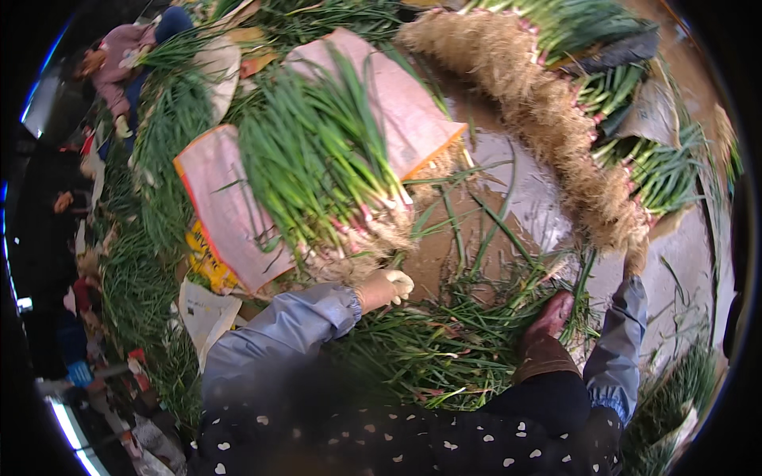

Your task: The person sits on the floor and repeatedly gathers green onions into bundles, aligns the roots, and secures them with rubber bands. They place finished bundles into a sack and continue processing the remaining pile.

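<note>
My left hand (386, 289), with pale coverings on the fingers, has its fingers curled above the loose leaves; nothing shows in it. Just above it, rooted green onions (315, 160) with white and reddish bases lie on a pink woven sack (232, 196) with orange edges. My right hand (636, 256) reaches to the near end of a long row of onion bundles, whose tan roots (553, 137) face inward. Its fingers are partly hidden at the roots, so its hold cannot be told.
Loose green leaves (440, 351) cover the ground around my boot (549, 315). The wet floor (536, 184) has brown puddles. More onion greens (172, 149) are heaped at left. At upper left a person (119, 65) holds greens; other people are farther left.
</note>
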Motion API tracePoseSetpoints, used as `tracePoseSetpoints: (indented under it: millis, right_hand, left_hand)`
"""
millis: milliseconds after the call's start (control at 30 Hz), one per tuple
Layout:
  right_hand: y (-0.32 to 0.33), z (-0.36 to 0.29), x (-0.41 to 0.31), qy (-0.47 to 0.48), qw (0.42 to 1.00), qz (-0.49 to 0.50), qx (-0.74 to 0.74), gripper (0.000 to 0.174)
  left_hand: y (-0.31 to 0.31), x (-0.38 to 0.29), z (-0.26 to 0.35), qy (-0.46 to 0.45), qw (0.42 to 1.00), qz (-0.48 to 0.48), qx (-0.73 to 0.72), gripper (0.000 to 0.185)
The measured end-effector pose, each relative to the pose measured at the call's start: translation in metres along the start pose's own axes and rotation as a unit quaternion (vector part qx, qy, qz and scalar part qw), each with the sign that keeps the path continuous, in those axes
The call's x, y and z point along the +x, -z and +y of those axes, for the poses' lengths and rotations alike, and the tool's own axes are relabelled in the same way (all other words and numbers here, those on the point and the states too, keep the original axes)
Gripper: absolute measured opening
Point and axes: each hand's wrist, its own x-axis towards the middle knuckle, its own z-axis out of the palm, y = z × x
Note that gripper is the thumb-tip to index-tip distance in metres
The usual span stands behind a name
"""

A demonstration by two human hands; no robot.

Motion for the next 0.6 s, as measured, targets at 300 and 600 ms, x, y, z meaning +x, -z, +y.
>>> tracePoseSetpoints:
  millis: [300, 600]
  right_hand:
    - [0.028, -0.097, -0.093, 0.100, 0.966, -0.163, -0.177, 0.024]
    - [0.000, -0.341, -0.195, 0.343, 0.835, -0.408, -0.140, 0.023]
  left_hand:
    - [0.009, -0.191, -0.068, -0.224, 0.937, 0.051, 0.264, 0.041]
    - [-0.082, -0.385, -0.182, -0.488, 0.825, 0.172, -0.229, 0.024]
